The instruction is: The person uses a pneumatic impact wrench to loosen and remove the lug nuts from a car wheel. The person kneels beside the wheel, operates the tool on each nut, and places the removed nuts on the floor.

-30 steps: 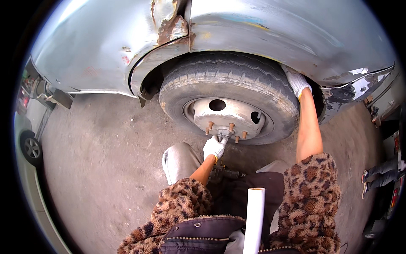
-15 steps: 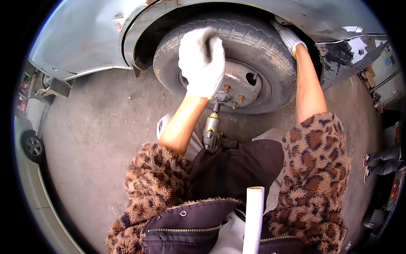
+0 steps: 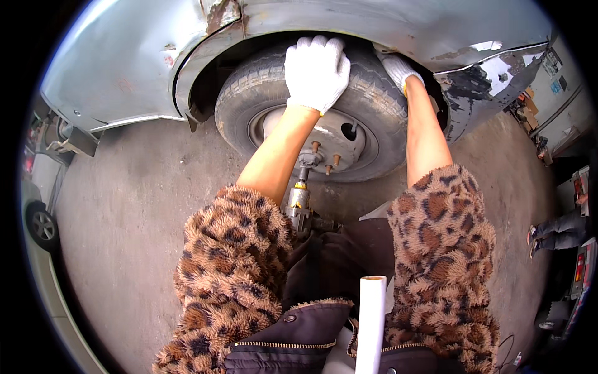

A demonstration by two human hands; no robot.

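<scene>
My left hand (image 3: 317, 73), in a white knit glove, rests on top of the worn tire (image 3: 243, 93), its fingers curled over the tread. My right hand (image 3: 399, 70), gloved the same way, reaches into the gap between the tire's right side and the fender; its fingertips are hidden. The steel wheel (image 3: 330, 132) sits in the arch with several rusty studs (image 3: 336, 160) sticking out. Below them an impact wrench (image 3: 299, 202) stands by my legs, neither hand on it, its socket end up against the wheel's lower hub area.
A dented silver car body (image 3: 124, 68) surrounds the arch, with torn, peeling paint (image 3: 492, 78) at right. A white tube (image 3: 372, 324) juts up in front of my jacket. Another car's wheel (image 3: 43, 224) is at far left. A person's legs (image 3: 557, 234) show at far right.
My left hand has gone from in front of the tire, half curled, up onto its top. My right hand stays in the arch. The whole view has shifted slightly.
</scene>
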